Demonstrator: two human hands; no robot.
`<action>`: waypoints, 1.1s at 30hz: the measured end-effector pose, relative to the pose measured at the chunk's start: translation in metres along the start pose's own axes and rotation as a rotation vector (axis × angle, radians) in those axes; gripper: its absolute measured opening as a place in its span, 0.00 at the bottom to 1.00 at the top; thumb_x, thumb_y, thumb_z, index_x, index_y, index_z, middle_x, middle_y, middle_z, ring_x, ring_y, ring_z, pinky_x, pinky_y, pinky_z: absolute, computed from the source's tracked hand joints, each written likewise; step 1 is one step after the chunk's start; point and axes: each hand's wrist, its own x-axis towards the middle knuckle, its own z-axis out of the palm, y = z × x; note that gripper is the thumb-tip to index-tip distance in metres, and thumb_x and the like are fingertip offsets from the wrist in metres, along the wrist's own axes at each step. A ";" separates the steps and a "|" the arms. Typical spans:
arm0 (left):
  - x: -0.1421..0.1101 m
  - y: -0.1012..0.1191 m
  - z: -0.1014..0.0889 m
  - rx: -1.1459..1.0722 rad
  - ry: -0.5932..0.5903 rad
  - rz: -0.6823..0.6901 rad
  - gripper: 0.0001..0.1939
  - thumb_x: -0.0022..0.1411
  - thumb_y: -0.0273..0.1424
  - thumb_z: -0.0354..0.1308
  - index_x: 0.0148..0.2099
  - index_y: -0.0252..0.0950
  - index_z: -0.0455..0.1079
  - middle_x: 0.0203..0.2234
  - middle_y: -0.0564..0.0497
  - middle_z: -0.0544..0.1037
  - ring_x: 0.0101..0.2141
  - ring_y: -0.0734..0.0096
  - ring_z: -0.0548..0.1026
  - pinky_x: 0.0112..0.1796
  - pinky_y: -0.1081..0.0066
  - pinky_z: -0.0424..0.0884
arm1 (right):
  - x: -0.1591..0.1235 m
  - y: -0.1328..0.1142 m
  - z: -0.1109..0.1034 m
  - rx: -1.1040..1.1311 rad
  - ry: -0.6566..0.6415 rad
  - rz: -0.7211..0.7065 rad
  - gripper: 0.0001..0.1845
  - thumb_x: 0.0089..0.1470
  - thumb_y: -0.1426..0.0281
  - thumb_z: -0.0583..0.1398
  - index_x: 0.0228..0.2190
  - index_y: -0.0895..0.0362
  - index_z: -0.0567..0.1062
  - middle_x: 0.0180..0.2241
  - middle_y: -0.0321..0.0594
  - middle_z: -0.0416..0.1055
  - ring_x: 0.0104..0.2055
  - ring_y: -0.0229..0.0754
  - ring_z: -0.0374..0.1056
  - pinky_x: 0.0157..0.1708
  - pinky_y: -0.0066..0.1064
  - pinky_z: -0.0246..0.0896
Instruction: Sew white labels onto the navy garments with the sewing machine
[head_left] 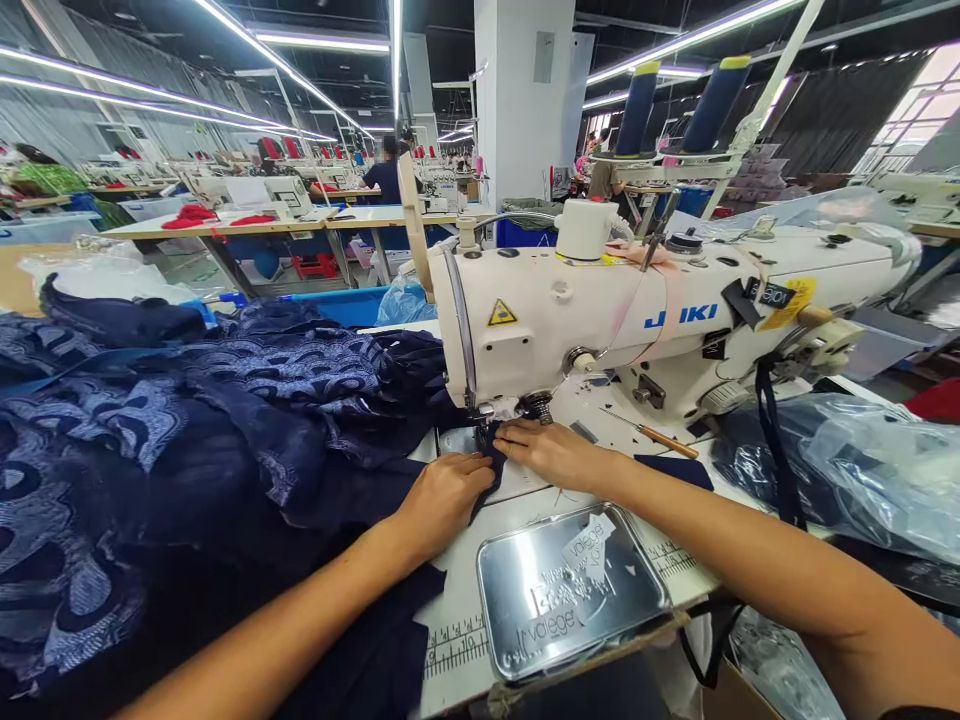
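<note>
A cream sewing machine (pixel 600 310) stands across the table, its needle end at the middle. Dark navy lace fabric (pixel 187 430) is heaped to the left and runs under the needle. My left hand (pixel 442 495) lies flat on the fabric just before the needle, fingers together and stretched forward. My right hand (pixel 551 450) presses flat on a small strip of the same fabric right by the presser foot, fingers extended toward the left hand.
A shiny metal tray (pixel 570 590) with white labels lies at the table's front edge. A screwdriver (pixel 652 433) rests behind my right forearm. Clear plastic bags (pixel 862 470) are at right. Two navy thread cones (pixel 675 105) stand behind the machine. Other workstations and a person are far back.
</note>
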 end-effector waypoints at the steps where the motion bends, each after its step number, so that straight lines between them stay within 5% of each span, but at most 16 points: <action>1: 0.003 0.001 0.000 0.012 -0.007 -0.014 0.11 0.57 0.19 0.47 0.30 0.32 0.69 0.34 0.45 0.77 0.36 0.67 0.75 0.38 0.69 0.70 | 0.000 0.001 0.000 0.002 0.000 0.003 0.19 0.53 0.81 0.50 0.47 0.64 0.66 0.48 0.51 0.64 0.47 0.44 0.63 0.41 0.35 0.65; 33: 0.010 -0.008 0.016 0.166 0.105 -0.010 0.11 0.54 0.17 0.46 0.30 0.32 0.68 0.33 0.46 0.77 0.33 0.68 0.75 0.35 0.68 0.70 | 0.009 0.009 0.007 0.012 0.018 0.062 0.22 0.50 0.82 0.50 0.48 0.64 0.66 0.48 0.50 0.66 0.47 0.44 0.64 0.45 0.35 0.62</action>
